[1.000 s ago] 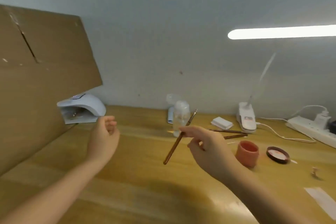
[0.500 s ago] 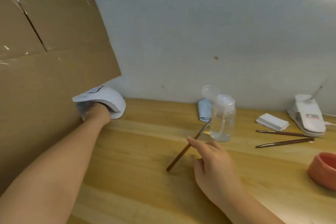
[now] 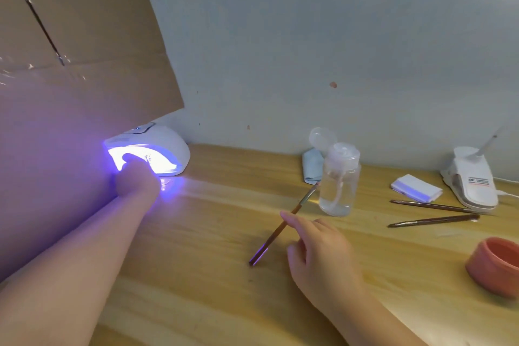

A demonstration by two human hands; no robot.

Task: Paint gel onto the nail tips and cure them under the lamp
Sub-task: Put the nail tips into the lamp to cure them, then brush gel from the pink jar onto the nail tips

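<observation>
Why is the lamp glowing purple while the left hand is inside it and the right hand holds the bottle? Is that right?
Almost. The lamp does glow purple with the left hand inside, but the right hand holds a brush, not the bottle. The bottle stands alone on the table behind the brush tip. The head view shows this.

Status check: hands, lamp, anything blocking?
Left hand inside lit curing lamp, fingers hidden. Right hand pinches brush. Pump bottle just beyond the brush tip; nothing blocking.
</observation>
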